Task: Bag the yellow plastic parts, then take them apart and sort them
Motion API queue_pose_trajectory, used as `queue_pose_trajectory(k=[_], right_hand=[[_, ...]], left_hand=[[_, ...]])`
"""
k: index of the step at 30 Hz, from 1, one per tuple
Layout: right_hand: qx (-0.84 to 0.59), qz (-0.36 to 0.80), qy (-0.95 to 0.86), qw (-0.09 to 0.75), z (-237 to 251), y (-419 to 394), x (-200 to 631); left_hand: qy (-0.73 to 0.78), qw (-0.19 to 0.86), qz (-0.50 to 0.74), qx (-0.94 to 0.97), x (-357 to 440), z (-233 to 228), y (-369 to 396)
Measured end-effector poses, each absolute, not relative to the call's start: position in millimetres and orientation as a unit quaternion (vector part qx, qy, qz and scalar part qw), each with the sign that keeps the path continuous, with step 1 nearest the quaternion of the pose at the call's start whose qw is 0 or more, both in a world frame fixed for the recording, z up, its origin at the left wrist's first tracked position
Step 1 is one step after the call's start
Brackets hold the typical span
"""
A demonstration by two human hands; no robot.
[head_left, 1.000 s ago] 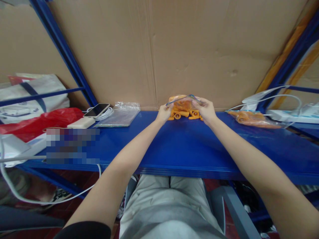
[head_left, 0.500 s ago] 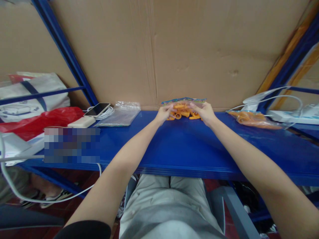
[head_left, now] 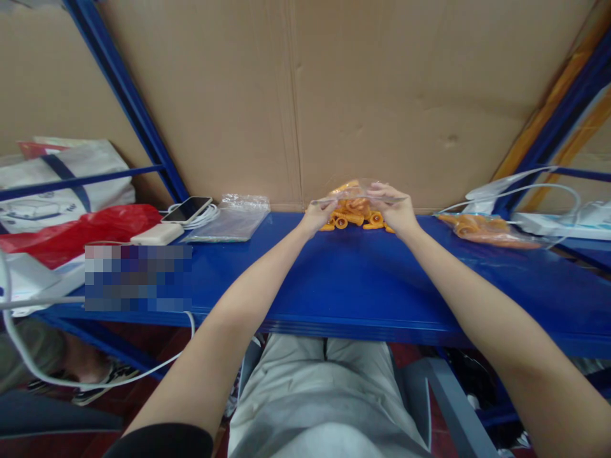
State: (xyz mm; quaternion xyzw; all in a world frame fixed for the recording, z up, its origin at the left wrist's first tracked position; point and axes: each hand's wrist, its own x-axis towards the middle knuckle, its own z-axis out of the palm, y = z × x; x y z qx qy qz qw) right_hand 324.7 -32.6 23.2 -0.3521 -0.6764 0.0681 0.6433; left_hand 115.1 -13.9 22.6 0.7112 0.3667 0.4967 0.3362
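Writing is nowhere readable: the patch on the left of the blue shelf is pixelated, and the white bag with dark straps on the far left shows only faint marks too small to make out.

Your left hand pinches the left end of a clear plastic bag and your right hand pinches its right end, fingers closed on the film, the bag held up just above a heap of orange parts at the back of the shelf against the cardboard wall.

To your right, apart from your hands, lies a second bag of orange parts, with white cables behind it. To your left sit a flat stack of empty clear bags, a phone and a white power bank, then a red bag.

Between the heap and the shelf's front edge the blue surface is bare under your forearms.
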Motion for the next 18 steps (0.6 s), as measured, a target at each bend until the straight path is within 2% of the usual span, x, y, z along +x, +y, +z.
queue_pose_trajectory(k=[4,7,11,18], right_hand=[[-0.358,0.162,-0.679,0.620,19,-36,321],[-0.368,0.173,-0.681,0.609,15,-33,321],[-0.377,0.109,-0.692,0.606,10,-22,329],[-0.378,-0.056,-0.691,0.613,17,-20,341]], left_hand=[[0.389,0.402,0.464,0.687,108,19,-15],[0.427,0.421,0.410,0.687,103,18,-14],[0.427,0.405,0.399,0.703,104,20,-16],[0.345,0.403,0.498,0.687,118,25,-27]])
